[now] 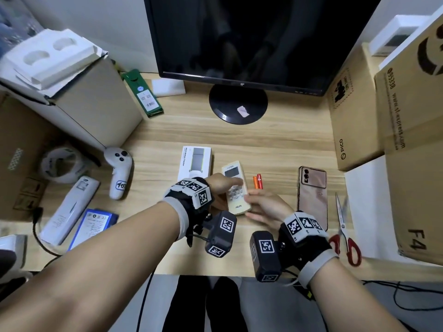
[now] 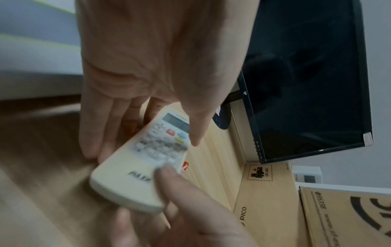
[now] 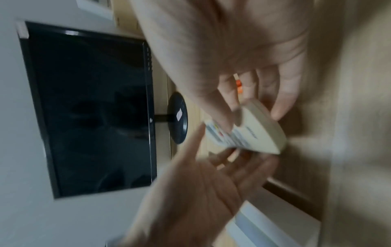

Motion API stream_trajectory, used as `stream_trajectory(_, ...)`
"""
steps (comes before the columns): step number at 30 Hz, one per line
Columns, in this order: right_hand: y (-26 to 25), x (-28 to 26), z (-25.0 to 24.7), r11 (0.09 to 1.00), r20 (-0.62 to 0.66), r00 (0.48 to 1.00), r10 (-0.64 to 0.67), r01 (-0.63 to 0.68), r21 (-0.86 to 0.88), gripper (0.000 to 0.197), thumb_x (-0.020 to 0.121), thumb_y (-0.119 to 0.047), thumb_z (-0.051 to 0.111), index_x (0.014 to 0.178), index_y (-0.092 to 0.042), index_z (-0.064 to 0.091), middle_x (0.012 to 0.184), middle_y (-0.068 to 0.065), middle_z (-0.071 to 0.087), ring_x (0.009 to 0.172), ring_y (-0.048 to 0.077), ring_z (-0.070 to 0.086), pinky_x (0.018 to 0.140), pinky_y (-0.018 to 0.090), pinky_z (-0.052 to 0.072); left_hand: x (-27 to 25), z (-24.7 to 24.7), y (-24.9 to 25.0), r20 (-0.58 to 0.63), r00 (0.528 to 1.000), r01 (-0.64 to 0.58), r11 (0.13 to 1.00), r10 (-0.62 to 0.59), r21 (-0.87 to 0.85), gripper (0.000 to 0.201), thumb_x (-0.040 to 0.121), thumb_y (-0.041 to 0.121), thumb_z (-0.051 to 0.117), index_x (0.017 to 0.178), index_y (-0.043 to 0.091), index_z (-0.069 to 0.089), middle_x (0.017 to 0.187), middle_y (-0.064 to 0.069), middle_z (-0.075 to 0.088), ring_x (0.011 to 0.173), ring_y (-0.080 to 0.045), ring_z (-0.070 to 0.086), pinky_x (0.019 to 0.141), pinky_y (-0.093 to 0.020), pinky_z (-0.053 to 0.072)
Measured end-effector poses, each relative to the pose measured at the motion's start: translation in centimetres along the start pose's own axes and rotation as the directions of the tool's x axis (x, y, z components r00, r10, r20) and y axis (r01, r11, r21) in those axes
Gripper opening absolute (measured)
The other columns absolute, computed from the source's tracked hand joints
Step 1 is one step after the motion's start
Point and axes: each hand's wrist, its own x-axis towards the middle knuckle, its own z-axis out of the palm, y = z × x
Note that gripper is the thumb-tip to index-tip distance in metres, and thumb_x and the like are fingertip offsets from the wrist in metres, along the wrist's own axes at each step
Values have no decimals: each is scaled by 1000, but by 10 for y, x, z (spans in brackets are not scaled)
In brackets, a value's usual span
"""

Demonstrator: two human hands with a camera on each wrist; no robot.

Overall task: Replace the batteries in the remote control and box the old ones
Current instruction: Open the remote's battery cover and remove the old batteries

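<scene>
A cream remote control (image 1: 236, 189) is lifted a little off the wooden desk (image 1: 275, 144), buttons up. My left hand (image 1: 227, 188) holds its screen end, thumb (image 2: 195, 133) across the face and fingers (image 2: 95, 133) under it. My right hand (image 1: 251, 204) pinches the lower end, thumb (image 3: 224, 117) on the buttons and fingers (image 3: 283, 100) behind. The wrist views, both blurred, show the remote control (image 2: 137, 160) (image 3: 253, 132) between both hands. Two orange-red batteries (image 1: 258, 182) (image 2: 185, 166) (image 3: 238, 86) lie just right of it. A white PICO Motion Tracker box (image 1: 195, 161) lies shut at its left.
A phone (image 1: 312, 195) and red-handled scissors (image 1: 345, 233) lie to the right, before stacked cardboard boxes (image 1: 354, 116). A monitor stand (image 1: 238, 104) sits behind. On the left are a white controller (image 1: 118, 173), a second remote (image 1: 69, 209), a blue pack (image 1: 96, 224) and tape (image 1: 62, 166).
</scene>
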Motion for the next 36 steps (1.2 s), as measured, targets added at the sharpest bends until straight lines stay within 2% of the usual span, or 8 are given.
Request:
stream_trajectory(3, -3, -3, 12, 986, -29, 993, -117, 112, -124, 42, 84, 3, 59, 124, -5, 51, 115, 13, 64, 97, 21, 60, 73, 22, 50, -3, 5, 4, 43, 998, -34, 999, 34, 0, 41, 86, 45, 60, 93, 6, 56, 93, -16, 65, 85, -31, 64, 89, -47, 54)
stream_trajectory(6, -6, -5, 14, 944, -27, 961, -275, 265, -199, 45, 80, 10, 60, 123, 0, 52, 115, 16, 62, 94, 20, 60, 70, 14, 50, -10, -2, 8, 9, 994, -111, 992, 111, -57, 38, 85, 36, 65, 103, 3, 57, 89, -13, 66, 72, -23, 65, 66, -36, 60)
stream_trajectory(9, -10, -6, 8, 946, -24, 955, -296, 289, -143, 33, 84, -17, 65, 116, -12, 61, 110, 6, 64, 102, 20, 60, 83, 27, 51, -19, -16, 11, 99, 973, -186, 959, 210, -212, 24, 87, 19, 60, 101, -1, 58, 87, -13, 65, 72, -22, 66, 66, -31, 59)
stream_trajectory(14, -20, -15, 13, 989, 66, 988, -141, 143, -30, 32, 87, -42, 55, 103, -14, 61, 88, 2, 67, 78, 17, 65, 68, 25, 54, -34, -29, 19, 137, 929, -165, 716, 344, -678, 20, 82, -1, 41, 98, 8, 51, 98, -16, 56, 89, -24, 58, 78, -36, 53)
stream_trajectory(19, -31, -23, 30, 972, 28, 972, -235, 235, 18, 23, 86, -35, 61, 84, -12, 63, 70, 2, 65, 48, 6, 62, 45, 14, 46, -43, -38, 19, 99, 905, -277, 751, 413, -599, 22, 95, 11, 44, 103, 20, 62, 94, -7, 61, 90, -17, 61, 76, -28, 55)
stream_trajectory(26, -41, -29, 43, 957, 83, 953, -291, 289, 34, 14, 88, -20, 59, 86, -7, 62, 55, 0, 69, 47, 9, 64, 51, 14, 52, -44, -57, 6, 77, 929, -240, 749, 361, -617, 19, 93, 19, 52, 108, 22, 64, 100, -4, 66, 94, -15, 64, 77, -28, 57)
stream_trajectory(31, -41, -36, 53, 963, 112, 958, -265, 258, 76, 11, 90, -14, 55, 91, -4, 62, 63, 2, 72, 52, 11, 69, 52, 16, 54, -44, -64, 2, 46, 935, -250, 745, 352, -618, 22, 93, 21, 54, 112, 20, 64, 91, -2, 67, 76, -10, 70, 58, -23, 59)
stream_trajectory(36, -36, -38, 62, 956, 108, 966, -234, 208, 204, 14, 92, -8, 51, 101, 0, 58, 85, 15, 64, 53, 15, 70, 55, 19, 57, -42, -68, 2, 13, 937, -283, 779, 350, -559, 20, 91, 23, 56, 109, 21, 65, 90, -1, 66, 83, -12, 64, 60, -19, 58)
